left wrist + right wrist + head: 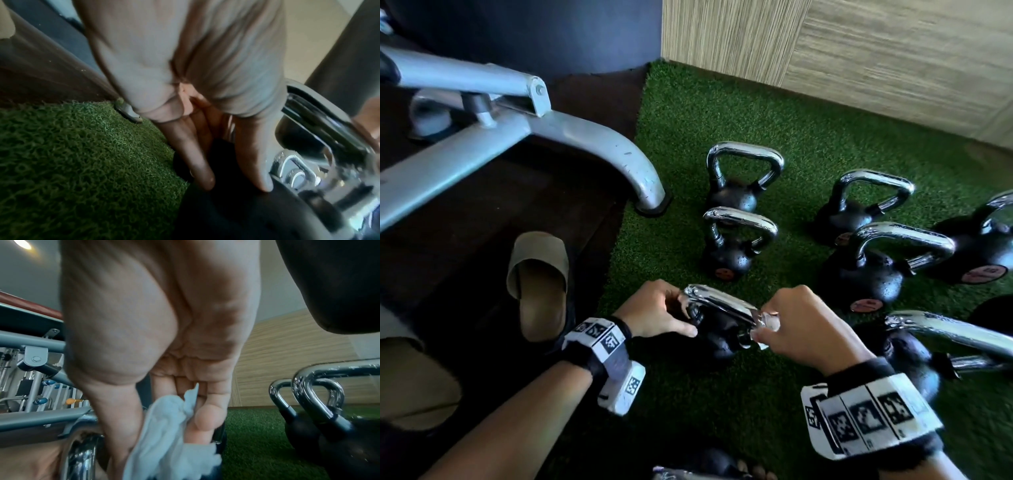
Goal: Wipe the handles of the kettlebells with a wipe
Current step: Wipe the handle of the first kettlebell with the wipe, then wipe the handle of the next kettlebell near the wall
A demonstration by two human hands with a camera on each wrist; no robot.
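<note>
left hand grips the nearest kettlebell while right hand pinches a wipe on its handle; other kettlebells beyond it apparently await wiping.

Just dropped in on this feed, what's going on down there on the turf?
A person is cleaning the nearest black kettlebell with a chrome handle on the green artificial turf. Their left hand grips the handle's left end to steady it. Their right hand pinches a crumpled white wipe against the handle's right end. The other kettlebells stand behind, untouched.
</note>
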